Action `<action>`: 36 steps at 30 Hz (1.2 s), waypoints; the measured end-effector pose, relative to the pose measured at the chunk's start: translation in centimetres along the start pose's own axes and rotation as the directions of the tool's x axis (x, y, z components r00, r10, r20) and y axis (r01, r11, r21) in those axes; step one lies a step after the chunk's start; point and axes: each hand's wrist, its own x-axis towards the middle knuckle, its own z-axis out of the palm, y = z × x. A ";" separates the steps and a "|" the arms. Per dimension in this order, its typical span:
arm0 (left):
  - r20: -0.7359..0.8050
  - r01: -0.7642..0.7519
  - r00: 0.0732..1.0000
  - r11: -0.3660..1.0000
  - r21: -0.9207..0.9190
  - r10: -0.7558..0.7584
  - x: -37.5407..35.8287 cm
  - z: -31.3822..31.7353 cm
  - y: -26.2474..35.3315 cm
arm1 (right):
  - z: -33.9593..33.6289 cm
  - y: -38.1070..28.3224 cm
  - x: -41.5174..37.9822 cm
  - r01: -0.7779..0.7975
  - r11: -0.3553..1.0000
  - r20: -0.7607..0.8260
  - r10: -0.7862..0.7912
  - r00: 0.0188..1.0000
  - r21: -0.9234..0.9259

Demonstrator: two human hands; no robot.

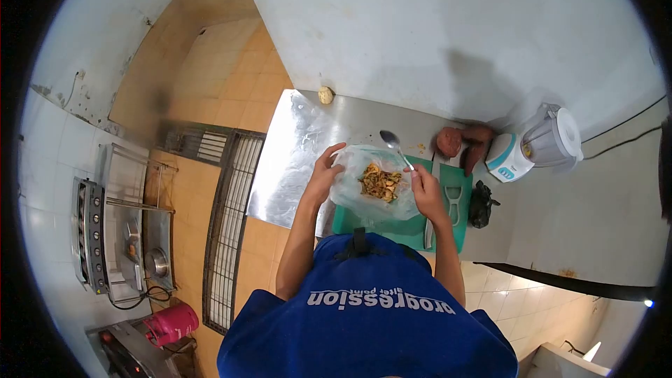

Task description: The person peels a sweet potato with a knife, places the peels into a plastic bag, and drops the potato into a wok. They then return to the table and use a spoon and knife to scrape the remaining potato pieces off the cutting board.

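Note:
A clear plastic bag [350,199] lies opened out over a green cutting board [343,221], with chopped brown and yellowish food [380,183] in its middle. My left hand [324,173] is closed on the bag's left edge. At the bag's right side, my right hand [428,192] grips the handle of a metal spoon [390,139], whose bowl points up and away to the left above the bag. A knife [428,232] and a light-handled peeler-like tool [453,203] rest on the board, right of my right hand.
Brown root-like pieces [449,141], a black plastic bag [481,204] and a white and teal blender [511,158] stand to the right. A pale round item [325,94] sits at the steel counter's [280,168] back edge. A stove [91,234] and pink gas cylinder [172,324] are far left.

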 end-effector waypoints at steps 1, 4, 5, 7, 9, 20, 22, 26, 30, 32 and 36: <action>0.028 -0.011 1.000 1.000 0.018 0.010 -0.2 0.4 0.4 | 0.1 -0.4 0.1 -0.001 1.000 -0.059 0.002 0.998 0.023; -0.003 -0.001 1.000 0.999 -0.043 0.001 -0.7 1.4 1.5 | 2.4 2.0 -0.3 0.144 0.883 0.072 -0.125 0.990 -0.447; 0.003 0.000 1.000 0.999 -0.039 0.000 -0.7 1.3 1.5 | 2.6 3.1 -0.6 0.139 0.885 0.066 -0.122 0.990 -0.445; -0.056 -0.056 0.997 0.996 -0.073 0.052 -0.5 0.9 1.5 | 1.8 4.3 -1.0 0.051 0.822 0.048 -0.028 0.998 -0.567; -0.073 -0.061 0.996 0.991 -0.120 0.053 -0.7 0.7 1.7 | 0.6 4.4 -1.5 -0.022 0.899 -0.093 -0.021 0.995 -0.438; 0.075 0.025 0.996 0.974 0.223 -0.043 0.1 -0.3 -0.1 | 3.8 3.6 -1.6 0.097 0.747 0.191 0.041 0.981 -0.658; 0.085 -0.034 0.996 0.987 0.157 0.020 0.5 -0.9 -0.9 | 3.2 2.7 -2.2 0.021 0.840 -0.064 -0.067 0.996 -0.543; 0.096 -0.099 0.992 0.974 0.206 0.081 0.9 -1.8 0.3 | 3.2 0.9 -1.4 -0.054 0.931 -0.228 -0.032 0.973 -0.361; 0.031 -0.087 0.996 0.996 0.022 0.086 1.5 -1.0 2.2 | 5.3 2.9 -2.7 -0.044 0.775 -0.082 -0.011 0.997 -0.631; 0.058 -0.057 0.997 0.997 0.049 0.054 2.1 -1.6 2.2 | 4.9 4.0 -4.3 -0.037 0.744 -0.052 0.003 0.999 -0.668; -0.010 -0.060 0.998 0.997 -0.056 0.060 1.9 -2.5 0.3 | 4.3 4.2 -7.3 -0.277 0.859 -0.411 0.087 0.908 -0.431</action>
